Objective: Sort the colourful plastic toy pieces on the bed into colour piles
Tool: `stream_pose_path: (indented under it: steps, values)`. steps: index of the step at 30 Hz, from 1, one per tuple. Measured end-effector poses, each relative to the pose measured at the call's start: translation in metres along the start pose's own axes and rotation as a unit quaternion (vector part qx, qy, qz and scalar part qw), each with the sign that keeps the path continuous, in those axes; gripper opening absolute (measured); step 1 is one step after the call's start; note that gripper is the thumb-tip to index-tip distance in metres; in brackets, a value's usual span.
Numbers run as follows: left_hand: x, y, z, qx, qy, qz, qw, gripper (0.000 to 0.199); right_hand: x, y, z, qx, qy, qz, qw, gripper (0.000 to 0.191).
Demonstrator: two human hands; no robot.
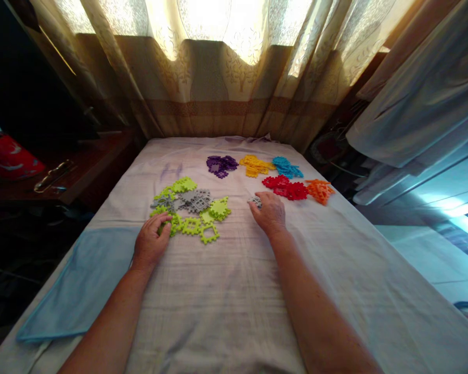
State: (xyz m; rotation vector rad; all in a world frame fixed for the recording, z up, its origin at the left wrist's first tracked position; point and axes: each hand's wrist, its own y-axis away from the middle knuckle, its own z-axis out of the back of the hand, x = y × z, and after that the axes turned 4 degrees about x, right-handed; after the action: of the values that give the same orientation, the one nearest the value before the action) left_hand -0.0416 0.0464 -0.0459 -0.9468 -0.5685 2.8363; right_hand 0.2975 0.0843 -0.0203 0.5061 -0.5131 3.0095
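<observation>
Toothed plastic pieces (219, 208) in seven colours lie on the farther half of a bench (226, 301) spread with a pale, creased cloth. Nearest, along the bench's left edge, a light-blue cloth (81, 285) lies flat, close beside a person's left forearm. That person's left hand (151, 241) rests palm down, fingers loosely bent over the near-left end of some lime-green pieces (191, 225); from here I cannot tell whether it grips any. The lime-green pieces lie around and among a heap of gray pieces (197, 200), left of the bench's middle. Well apart, to the right, the right hand (271, 212) has its thumb and fingers bent at a gray piece (253, 199), partly covered; whether it is pinched or only touched, I cannot tell. Farther on, toward the right edge, are a red pile (296, 190) and, just beside it, an orange pile (320, 192). Nearest the far edge, left to right, sit a purple pile (221, 165), a yellow pile (255, 165) and a blue pile (286, 167), toward the far right corner. Beyond that edge hangs a patterned, sunlit curtain (226, 78).
</observation>
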Motion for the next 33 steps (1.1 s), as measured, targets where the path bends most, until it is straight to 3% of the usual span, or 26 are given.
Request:
stream_pose_path:
  steps: [5, 9, 13, 19, 23, 28, 33]
  values:
    - [-0.003, 0.0, -0.001, 0.012, 0.008, -0.017, 1.0, 0.031, 0.048, 0.009, -0.013, 0.06, -0.053, 0.107, 0.991, 0.042]
    - [-0.006, 0.002, -0.003, 0.024, 0.02, -0.025, 0.999, 0.03, 0.073, 0.011, -0.026, 0.136, -0.045, 0.128, 0.981, 0.055]
    - [-0.011, 0.003, -0.003, 0.043, 0.044, -0.038, 0.997, 0.03, 0.08, 0.013, -0.026, 0.176, -0.044, 0.142, 0.973, 0.049]
    - [-0.02, 0.006, -0.001, 0.046, 0.077, -0.027, 0.996, 0.033, 0.079, 0.02, -0.009, 0.211, -0.11, 0.2, 0.95, 0.027]
    - [-0.025, 0.007, 0.0, 0.022, 0.083, -0.01, 0.996, 0.033, 0.084, 0.011, -0.004, 0.179, -0.101, 0.155, 0.966, 0.026]
    - [-0.019, 0.003, -0.002, -0.027, 0.048, -0.03, 0.998, 0.032, 0.096, -0.004, -0.02, 0.153, -0.086, 0.14, 0.975, 0.036]
    - [-0.01, -0.001, -0.006, -0.01, 0.027, -0.057, 0.998, 0.033, 0.104, -0.006, -0.038, 0.184, -0.09, 0.164, 0.965, 0.045]
